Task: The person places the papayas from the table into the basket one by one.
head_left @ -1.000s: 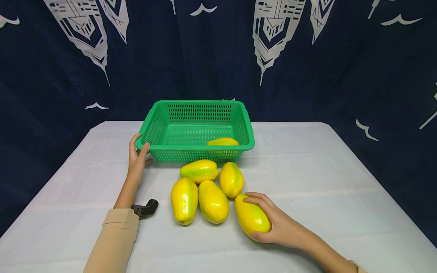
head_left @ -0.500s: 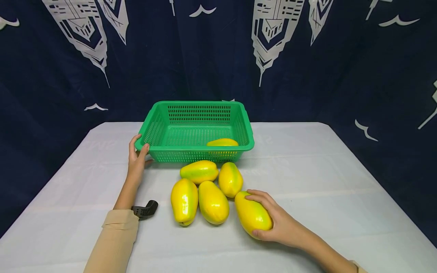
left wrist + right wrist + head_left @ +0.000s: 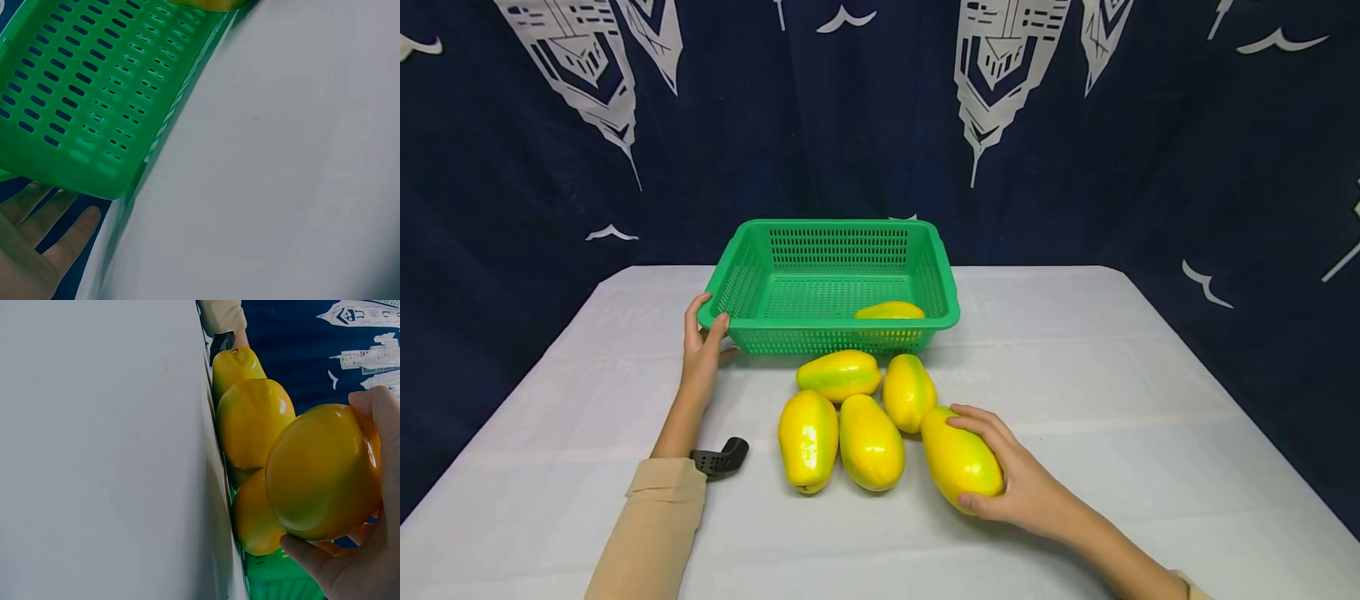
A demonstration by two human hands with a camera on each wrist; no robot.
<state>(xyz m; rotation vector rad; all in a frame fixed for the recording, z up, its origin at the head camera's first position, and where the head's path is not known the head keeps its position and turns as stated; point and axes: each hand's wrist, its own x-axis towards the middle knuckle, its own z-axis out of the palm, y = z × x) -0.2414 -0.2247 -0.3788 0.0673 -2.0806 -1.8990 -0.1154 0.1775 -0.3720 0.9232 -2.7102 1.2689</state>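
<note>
My right hand point(image 3: 1026, 487) holds a yellow papaya point(image 3: 958, 457) with a greenish streak, thumb on its near side and fingers over its far side. In the right wrist view this papaya point(image 3: 325, 472) fills the grasp; whether its underside touches the table I cannot tell. My left hand point(image 3: 702, 354) holds the front left corner of a green slotted plastic basket point(image 3: 827, 325), its thumb at the front rim. The left wrist view shows the left fingers point(image 3: 75, 234) at the basket's edge. One papaya point(image 3: 890, 311) lies inside the basket, at the front right, partly behind the rim.
Several more papayas lie close together before the basket: one sideways point(image 3: 838, 375), one at its right point(image 3: 909, 393), and two nearer point(image 3: 808, 442) point(image 3: 871, 442). A white cloth covers the table point(image 3: 1112, 467). Behind hangs a dark blue patterned curtain point(image 3: 850, 125).
My right hand and its papaya have shifted slightly forward and to the right. The left hand, the basket and the other papayas stay in place.
</note>
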